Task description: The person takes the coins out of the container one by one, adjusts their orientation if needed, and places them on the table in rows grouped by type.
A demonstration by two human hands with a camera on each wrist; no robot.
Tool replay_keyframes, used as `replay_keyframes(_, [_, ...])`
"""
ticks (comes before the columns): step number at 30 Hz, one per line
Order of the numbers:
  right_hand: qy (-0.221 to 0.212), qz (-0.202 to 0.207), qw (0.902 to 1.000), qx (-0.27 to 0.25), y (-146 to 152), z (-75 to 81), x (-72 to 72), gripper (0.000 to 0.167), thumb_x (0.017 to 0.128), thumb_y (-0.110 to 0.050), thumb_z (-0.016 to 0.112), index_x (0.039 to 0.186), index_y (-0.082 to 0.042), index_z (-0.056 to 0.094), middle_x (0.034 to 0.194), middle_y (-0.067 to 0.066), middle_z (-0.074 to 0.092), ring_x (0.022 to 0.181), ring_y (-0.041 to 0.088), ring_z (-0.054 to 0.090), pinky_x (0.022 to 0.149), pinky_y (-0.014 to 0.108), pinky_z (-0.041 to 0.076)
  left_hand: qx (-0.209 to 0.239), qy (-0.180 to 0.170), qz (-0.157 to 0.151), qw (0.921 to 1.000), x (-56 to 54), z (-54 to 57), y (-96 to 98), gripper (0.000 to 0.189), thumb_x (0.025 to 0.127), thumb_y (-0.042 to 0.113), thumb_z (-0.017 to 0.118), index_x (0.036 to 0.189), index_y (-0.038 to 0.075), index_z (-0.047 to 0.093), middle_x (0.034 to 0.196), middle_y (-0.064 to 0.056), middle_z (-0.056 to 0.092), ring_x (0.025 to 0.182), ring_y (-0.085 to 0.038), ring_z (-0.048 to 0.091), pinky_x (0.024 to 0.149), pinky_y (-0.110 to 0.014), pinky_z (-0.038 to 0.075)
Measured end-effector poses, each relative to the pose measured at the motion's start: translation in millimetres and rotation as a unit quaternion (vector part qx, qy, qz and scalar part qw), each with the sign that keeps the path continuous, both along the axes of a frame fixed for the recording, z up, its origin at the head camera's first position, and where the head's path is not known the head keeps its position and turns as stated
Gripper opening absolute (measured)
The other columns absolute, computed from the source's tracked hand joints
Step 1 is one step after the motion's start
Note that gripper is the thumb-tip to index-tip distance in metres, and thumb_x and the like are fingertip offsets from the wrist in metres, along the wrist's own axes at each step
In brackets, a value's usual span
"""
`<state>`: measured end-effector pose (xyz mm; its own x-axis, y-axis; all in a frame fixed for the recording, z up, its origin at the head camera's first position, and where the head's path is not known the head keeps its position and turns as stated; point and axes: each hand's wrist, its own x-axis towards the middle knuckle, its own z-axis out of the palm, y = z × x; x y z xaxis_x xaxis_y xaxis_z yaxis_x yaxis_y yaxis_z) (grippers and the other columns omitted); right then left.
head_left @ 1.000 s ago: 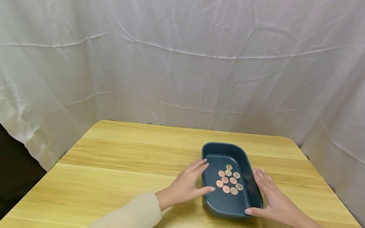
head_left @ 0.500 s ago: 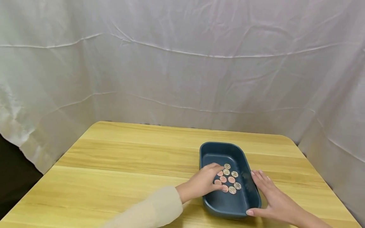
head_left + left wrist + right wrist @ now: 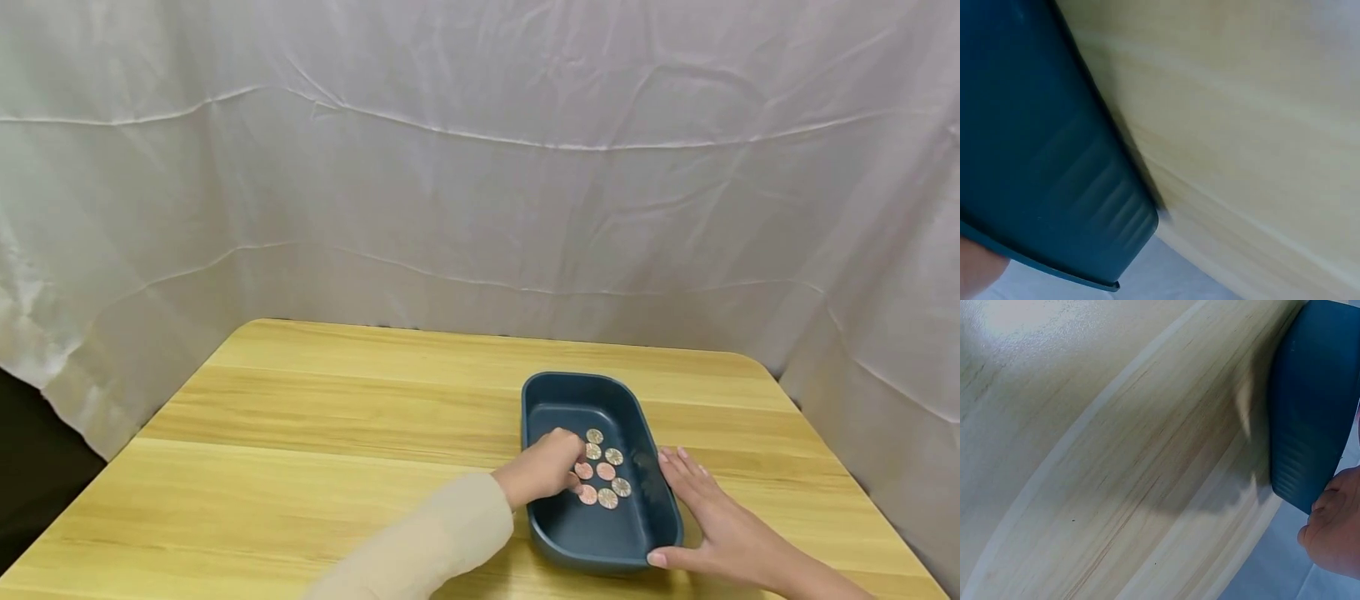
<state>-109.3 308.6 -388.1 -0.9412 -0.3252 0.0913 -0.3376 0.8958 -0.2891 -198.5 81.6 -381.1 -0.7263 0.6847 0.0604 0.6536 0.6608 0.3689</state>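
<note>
A dark blue tray (image 3: 607, 546) stands on the wooden table. Flat on its bottom lie several coins, some copper-coloured, like this copper coin (image 3: 605, 472), others brass-coloured, like this brass coin (image 3: 613, 456). Over the tray's left rim reaches my left hand (image 3: 553, 463), its fingers bent down at the left-hand coins, some of which it covers. I cannot tell whether a coin is between its fingertips. My right hand (image 3: 701, 517) rests against the tray's right side with straight fingers, the thumb at the near right corner. In the right wrist view, the right hand (image 3: 1338, 522) is at the rim.
The yellow wood-grain table (image 3: 337, 433) extends left of the tray and a little to its right. Pale grey cloth (image 3: 450, 208) hangs behind the table and along its sides. A dark area (image 3: 37, 467) shows past the left edge.
My left hand has moved right, from the left rim to over the coins, and its spread fingers have bent downward. The right hand stays at the tray, which has hardly moved.
</note>
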Motion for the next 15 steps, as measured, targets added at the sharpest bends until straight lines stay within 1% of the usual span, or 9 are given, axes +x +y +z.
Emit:
replay_keyframes(2, [0.000, 0.001, 1.0000, 0.000, 0, 0.3, -0.3, 0.104, 0.067, -0.056, 0.073, 0.145, -0.003, 0.027, 0.148, 0.024, 0.028, 0.142, 0.032, 0.014, 0.094, 0.067, 0.034, -0.010, -0.018, 0.018, 0.9996, -1.2, 0.1, 3.5, 0.015, 0.071, 0.007, 0.078, 0.068, 0.007, 0.064, 0.063, 0.002, 0.058, 0.055, -0.006, 0.045, 0.049, -0.014, 0.036])
replay_keyframes(5, [0.000, 0.004, 1.0000, -0.001, 1, 0.5, -0.6, 0.104, 0.067, -0.056, 0.073, 0.144, -0.003, 0.028, 0.148, 0.024, 0.028, 0.143, 0.029, 0.012, 0.094, 0.066, 0.033, -0.033, -0.020, 0.045, 0.9982, -3.2, -1.3, 8.9, 0.019, 0.068, 0.006, 0.080, 0.063, 0.009, 0.062, 0.062, 0.001, 0.060, 0.055, -0.007, 0.048, 0.049, -0.016, 0.038])
replay_keyframes(7, [0.003, 0.006, 1.0000, -0.003, 1, 0.4, -0.6, 0.104, 0.067, -0.056, 0.073, 0.144, -0.003, 0.028, 0.148, 0.024, 0.028, 0.145, 0.023, 0.007, 0.094, 0.067, 0.033, -0.044, -0.021, 0.061, 0.9970, -4.7, -2.9, 12.0, 0.022, 0.066, 0.004, 0.080, 0.060, 0.010, 0.059, 0.062, 0.001, 0.060, 0.055, -0.008, 0.049, 0.050, -0.017, 0.039])
replay_keyframes(9, [0.003, 0.008, 0.9999, -0.010, 1, 0.2, -0.3, 0.104, 0.066, -0.055, 0.074, 0.144, -0.002, 0.028, 0.148, 0.025, 0.028, 0.145, 0.013, 0.000, 0.094, 0.067, 0.033, -0.054, -0.026, 0.077, 0.9952, -6.3, -4.8, 14.8, 0.026, 0.065, 0.003, 0.080, 0.059, 0.011, 0.056, 0.062, 0.002, 0.058, 0.056, -0.009, 0.049, 0.050, -0.018, 0.039])
replay_keyframes(11, [0.004, 0.008, 0.9999, -0.010, 1, 0.1, -0.1, 0.105, 0.066, -0.055, 0.074, 0.144, -0.002, 0.028, 0.148, 0.025, 0.028, 0.144, 0.008, -0.003, 0.093, 0.067, 0.034, -0.061, -0.034, 0.092, 0.9933, -7.8, -6.5, 16.9, 0.027, 0.065, 0.001, 0.079, 0.059, 0.011, 0.055, 0.064, 0.001, 0.059, 0.056, -0.010, 0.049, 0.050, -0.019, 0.039])
replay_keyframes(12, [0.004, 0.008, 0.9999, -0.008, 1, 0.0, -0.1, 0.105, 0.067, -0.055, 0.074, 0.144, -0.002, 0.028, 0.148, 0.025, 0.028, 0.144, 0.008, -0.002, 0.093, 0.067, 0.034, -0.064, -0.036, 0.098, 0.9924, -8.4, -7.3, 17.8, 0.026, 0.065, 0.001, 0.079, 0.061, 0.011, 0.055, 0.066, 0.001, 0.060, 0.057, -0.010, 0.049, 0.050, -0.019, 0.039])
replay_keyframes(15, [0.001, 0.006, 1.0000, 0.000, 1, 0.2, -0.1, 0.104, 0.067, -0.055, 0.073, 0.145, -0.002, 0.027, 0.148, 0.025, 0.027, 0.145, 0.020, 0.004, 0.093, 0.066, 0.035, -0.070, -0.043, 0.114, 0.9901, -9.8, -8.7, 20.1, 0.023, 0.064, 0.002, 0.080, 0.066, 0.011, 0.059, 0.076, -0.002, 0.064, 0.060, -0.011, 0.050, 0.052, -0.020, 0.041])
